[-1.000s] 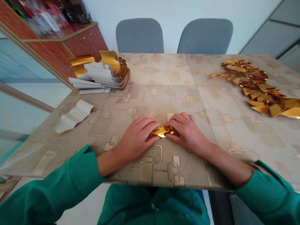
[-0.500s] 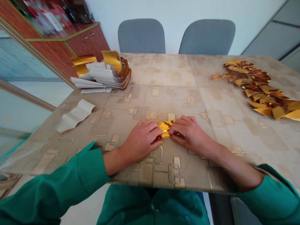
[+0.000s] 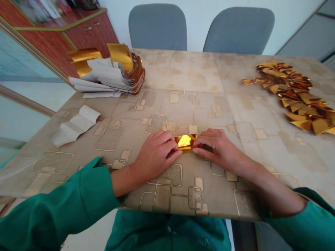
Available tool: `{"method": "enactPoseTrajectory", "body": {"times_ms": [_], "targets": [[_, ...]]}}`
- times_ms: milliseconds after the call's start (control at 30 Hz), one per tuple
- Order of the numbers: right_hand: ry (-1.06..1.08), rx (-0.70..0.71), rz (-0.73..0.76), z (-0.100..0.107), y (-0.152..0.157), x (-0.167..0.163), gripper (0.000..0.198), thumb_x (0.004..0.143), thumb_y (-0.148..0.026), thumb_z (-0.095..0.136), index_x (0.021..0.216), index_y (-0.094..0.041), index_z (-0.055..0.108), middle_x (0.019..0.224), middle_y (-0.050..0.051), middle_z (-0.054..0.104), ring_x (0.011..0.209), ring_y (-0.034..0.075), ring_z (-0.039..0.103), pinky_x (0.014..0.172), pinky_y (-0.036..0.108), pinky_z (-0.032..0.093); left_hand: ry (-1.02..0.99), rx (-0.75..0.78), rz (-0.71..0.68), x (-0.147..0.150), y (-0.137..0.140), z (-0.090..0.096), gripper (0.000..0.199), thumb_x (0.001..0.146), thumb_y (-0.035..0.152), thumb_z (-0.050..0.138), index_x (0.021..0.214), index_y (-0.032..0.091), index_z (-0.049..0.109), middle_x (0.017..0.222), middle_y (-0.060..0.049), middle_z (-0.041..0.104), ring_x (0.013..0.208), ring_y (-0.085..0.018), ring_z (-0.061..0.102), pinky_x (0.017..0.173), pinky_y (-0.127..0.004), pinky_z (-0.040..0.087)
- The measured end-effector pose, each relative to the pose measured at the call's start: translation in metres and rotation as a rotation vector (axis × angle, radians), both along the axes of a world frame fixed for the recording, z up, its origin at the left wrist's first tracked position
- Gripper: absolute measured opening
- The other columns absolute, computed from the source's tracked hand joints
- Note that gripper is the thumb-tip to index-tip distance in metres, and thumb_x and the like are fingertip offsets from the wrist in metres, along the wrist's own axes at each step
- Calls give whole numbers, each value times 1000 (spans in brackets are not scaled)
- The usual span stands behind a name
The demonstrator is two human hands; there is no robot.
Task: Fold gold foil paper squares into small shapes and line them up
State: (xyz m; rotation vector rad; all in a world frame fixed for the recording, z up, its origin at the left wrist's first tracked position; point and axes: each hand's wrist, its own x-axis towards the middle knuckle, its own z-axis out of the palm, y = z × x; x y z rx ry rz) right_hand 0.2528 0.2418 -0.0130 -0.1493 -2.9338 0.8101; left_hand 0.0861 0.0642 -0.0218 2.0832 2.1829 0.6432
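Between my two hands is a small folded piece of gold foil paper (image 3: 185, 141), low over the tabletop near its front edge. My left hand (image 3: 158, 153) pinches its left end between thumb and fingers. At the other end, my right hand (image 3: 215, 144) grips the paper in the same way, thumb below and fingers curled above. Both ends of the paper are covered by my fingers; its shiny middle shows. Whether it touches the table I cannot tell.
A bent stack of gold and white paper sheets (image 3: 115, 78) sits at the back left. One creased pale sheet (image 3: 75, 126) lies in front of it. A heap of folded gold pieces (image 3: 293, 94) spreads over the far right. Two grey chairs (image 3: 158, 28) stand behind the patterned table (image 3: 167, 104).
My hands have shifted slightly apart on the gold foil paper, and its middle now looks smoother and flatter. The camera view has tilted a little downward.
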Motion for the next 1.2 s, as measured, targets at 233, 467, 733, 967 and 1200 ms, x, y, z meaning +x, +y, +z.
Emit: {"method": "enactPoseTrajectory", "body": {"times_ms": [233, 467, 733, 967, 1200], "targets": [[45, 55, -131, -4, -11, -5, 21, 92, -31, 63, 75, -20, 59, 75, -1, 62, 74, 16, 50, 75, 31, 26, 7, -19, 63, 1, 3, -2, 16, 89, 27, 66, 79, 18, 57, 89, -3, 60, 87, -21, 53, 75, -34, 39], [45, 150, -283, -9, -21, -8, 9, 84, -26, 64, 81, -21, 57, 79, 0, 65, 79, 19, 52, 77, 33, 28, 48, 30, 34, 0, 5, -1, 11, 93, 29, 63, 93, 18, 63, 93, -4, 60, 88, -21, 51, 74, -33, 38], [17, 338, -320, -11, -30, -10, 20, 87, -39, 64, 90, -20, 56, 92, 6, 63, 89, 25, 50, 78, 37, 28, 282, 111, -201, 2, 0, -3, 25, 103, 23, 45, 97, 17, 68, 89, -4, 62, 82, -19, 48, 72, -33, 38], [8, 455, -303, -13, -17, 0, 29, 91, -48, 61, 99, -20, 56, 98, 8, 62, 91, 26, 48, 81, 38, 29, 385, 61, -315, -1, -14, 3, 27, 104, 17, 39, 117, 10, 61, 101, -10, 64, 95, -23, 57, 80, -36, 45], [-34, 611, -246, -11, -17, 2, 20, 95, -38, 56, 97, -18, 57, 97, 10, 63, 93, 28, 48, 84, 41, 29, 384, 73, -362, -12, -28, -2, 31, 103, 15, 38, 127, 12, 58, 121, -10, 66, 111, -25, 57, 95, -42, 44]]}}
